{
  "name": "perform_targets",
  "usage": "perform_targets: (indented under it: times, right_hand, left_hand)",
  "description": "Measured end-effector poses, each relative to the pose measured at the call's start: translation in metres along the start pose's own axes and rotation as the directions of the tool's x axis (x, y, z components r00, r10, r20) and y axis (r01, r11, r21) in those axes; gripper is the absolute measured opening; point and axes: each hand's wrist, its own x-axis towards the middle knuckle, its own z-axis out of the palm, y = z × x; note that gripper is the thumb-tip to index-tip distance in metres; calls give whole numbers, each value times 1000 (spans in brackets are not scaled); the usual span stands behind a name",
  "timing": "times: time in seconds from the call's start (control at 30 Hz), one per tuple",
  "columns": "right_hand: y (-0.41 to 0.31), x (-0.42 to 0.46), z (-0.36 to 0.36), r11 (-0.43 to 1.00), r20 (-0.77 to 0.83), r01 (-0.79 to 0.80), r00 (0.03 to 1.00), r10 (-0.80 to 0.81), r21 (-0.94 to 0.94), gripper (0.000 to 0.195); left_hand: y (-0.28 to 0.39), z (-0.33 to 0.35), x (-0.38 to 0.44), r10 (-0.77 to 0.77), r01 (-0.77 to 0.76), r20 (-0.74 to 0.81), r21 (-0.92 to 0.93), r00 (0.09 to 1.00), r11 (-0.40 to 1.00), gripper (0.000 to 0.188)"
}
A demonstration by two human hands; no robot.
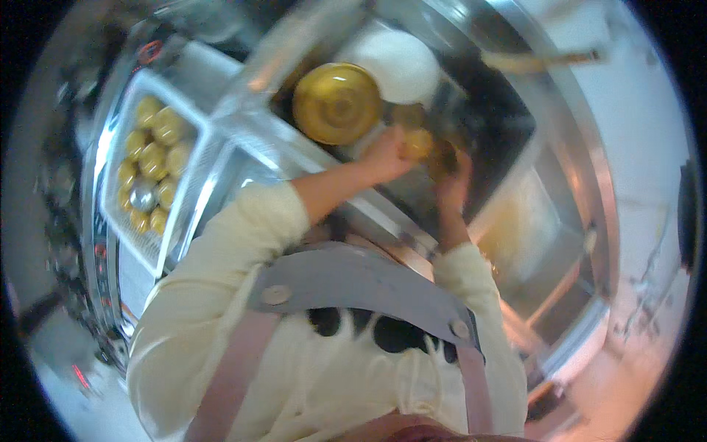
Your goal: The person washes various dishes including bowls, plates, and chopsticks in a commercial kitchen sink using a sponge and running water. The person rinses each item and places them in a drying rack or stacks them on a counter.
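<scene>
My left hand (386, 156) reaches into a metal sink (502, 119) and grips a small yellow bowl or cup (418, 143). Beside it on the right, my right hand (455, 179) is bent around a darker brownish piece (442, 159), possibly another small bowl; blur hides its shape. A large round yellow bowl (338, 104) stands just beyond my left hand. Behind it, and partly covered by it, is a round white plate or bowl (400, 63). Another small brownish round piece (407, 115) shows above the held yellow one.
Left of the sink, a white perforated basket (203, 145) holds several small yellow bowls (153, 161) and one silvery round piece (143, 196). A long-handled tool (544, 59) lies across the sink's far right rim. Another metal basin (513, 243) is at the right.
</scene>
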Motion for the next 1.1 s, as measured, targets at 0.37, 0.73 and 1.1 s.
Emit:
perform_targets:
  times: [0.37,0.73,1.1]
  right_hand:
    - [-39,-20,-44,990,73,-106,991,113,-89,55]
    - [-226,-14,33,573,786,-624,616,-57,531,60]
    - [-430,-90,257,677,616,674,407,-674,295,62]
  left_hand:
    - [13,-128,-106,77,-123,-330,-120,941,985,52]
    - [-147,-305,-300,-464,53,-809,-479,361,876,61]
    - [-234,-366,-328,-716,364,-345,-680,607,637,63]
